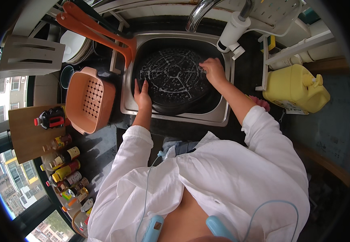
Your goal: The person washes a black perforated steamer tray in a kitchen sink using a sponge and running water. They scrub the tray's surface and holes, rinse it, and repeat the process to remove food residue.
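Observation:
A round black pan (175, 81), marked with a ring and spokes and streaked with white suds, sits tilted in the stainless-steel sink (205, 118). Whether its inside or underside faces up, I cannot tell. My left hand (142, 96) grips the pan's near left rim with two fingers raised apart. On the right side of the pan, my right hand (213, 71) is pinched on a small greyish scrubber (203, 70), mostly hidden under the fingers.
A chrome faucet (200, 15) and a white tap filter (234, 31) overhang the sink's back. Orange utensils (99, 33) lean at its left corner beside a pink drain basket (90, 99). Several sauce bottles (67, 169) line the left counter; a yellow pump jug (293, 87) stands right.

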{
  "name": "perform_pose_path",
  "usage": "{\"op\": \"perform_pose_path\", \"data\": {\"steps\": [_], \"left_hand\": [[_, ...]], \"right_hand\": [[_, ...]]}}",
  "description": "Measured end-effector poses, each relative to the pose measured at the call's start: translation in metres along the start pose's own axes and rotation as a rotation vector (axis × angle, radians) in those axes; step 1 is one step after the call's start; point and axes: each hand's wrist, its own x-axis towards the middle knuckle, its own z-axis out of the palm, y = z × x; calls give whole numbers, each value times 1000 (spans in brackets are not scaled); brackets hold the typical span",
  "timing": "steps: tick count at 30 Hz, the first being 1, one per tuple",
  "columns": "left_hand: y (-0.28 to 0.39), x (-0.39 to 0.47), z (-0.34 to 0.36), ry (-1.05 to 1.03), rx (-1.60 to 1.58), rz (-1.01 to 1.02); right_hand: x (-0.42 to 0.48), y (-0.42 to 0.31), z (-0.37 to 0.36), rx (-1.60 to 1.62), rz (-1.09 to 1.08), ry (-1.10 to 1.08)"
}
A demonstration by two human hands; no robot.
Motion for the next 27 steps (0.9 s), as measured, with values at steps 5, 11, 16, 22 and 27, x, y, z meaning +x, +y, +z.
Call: {"op": "perform_pose_path", "data": {"steps": [5,11,16,22,27], "left_hand": [[6,-1,14,-24,85,-1],[11,-5,10,12,98,-20],[7,3,12,14,134,-15],[0,8,7,6,37,3],[-6,7,5,13,54,-5]], "right_hand": [[34,35,23,-15,128,47],[-69,-38,-31,259,102,54],[-66,-161,17,344,-177,53],[-53,-49,-34,290,-71,-39],[-66,-95,-30,273,-143,-54]]}}
